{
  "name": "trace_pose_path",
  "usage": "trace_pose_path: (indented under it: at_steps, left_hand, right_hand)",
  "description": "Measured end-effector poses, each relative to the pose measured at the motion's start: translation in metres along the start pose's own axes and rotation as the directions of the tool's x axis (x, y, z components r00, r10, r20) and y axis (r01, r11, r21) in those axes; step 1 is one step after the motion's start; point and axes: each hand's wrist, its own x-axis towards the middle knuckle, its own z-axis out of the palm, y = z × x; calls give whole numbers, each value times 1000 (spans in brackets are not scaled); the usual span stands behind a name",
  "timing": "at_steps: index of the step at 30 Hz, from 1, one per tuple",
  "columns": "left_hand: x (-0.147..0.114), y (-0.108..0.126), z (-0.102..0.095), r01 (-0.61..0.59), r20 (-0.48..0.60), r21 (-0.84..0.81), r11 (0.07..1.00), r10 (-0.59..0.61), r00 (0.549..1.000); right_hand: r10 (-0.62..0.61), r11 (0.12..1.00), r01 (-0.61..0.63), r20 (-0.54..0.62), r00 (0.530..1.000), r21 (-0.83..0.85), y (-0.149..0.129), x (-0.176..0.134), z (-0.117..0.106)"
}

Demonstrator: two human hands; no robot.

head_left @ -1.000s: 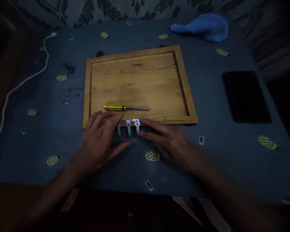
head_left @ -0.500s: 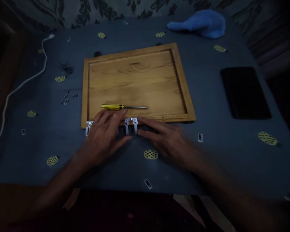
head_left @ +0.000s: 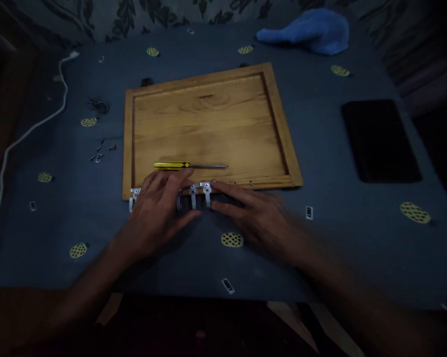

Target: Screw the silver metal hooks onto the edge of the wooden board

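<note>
A metal hook rail (head_left: 200,186) with several hooks lies along the near edge of a framed wooden board (head_left: 204,116). My left hand (head_left: 158,210) is curled over the rail's middle and left part, hiding some of the hooks. At the right end, my right hand (head_left: 255,213) grips the rail between its thumb and forefinger. Just beyond my left fingers, a screwdriver (head_left: 189,165) with a yellow handle rests on the board, its shaft pointing right. Small holes show in the board's near edge, right of the rail.
Several loose screws (head_left: 99,150) lie left of the board, with a small dark tangled item (head_left: 98,105) behind them. A white cable (head_left: 33,129) runs down the left side. To the right is a dark tablet-like slab (head_left: 381,141); a blue cloth (head_left: 312,32) sits at the back.
The view has shifted slightly. Both hands keep their places on the hook rail, and the screwdriver stays where it was on the board.
</note>
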Motion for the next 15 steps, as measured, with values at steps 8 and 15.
trace_pose_path:
  at_steps: [8,15]
  left_hand:
    - [-1,-4,-11,-1,-35,37,999,3,999]
    - [-4,-11,-24,31,-43,27,999,-30,999]
  right_hand:
    - [-1,1000,1,-11,1000,16,0,0,-1]
    - [-48,997,46,-20,999,-55,1,1,-1]
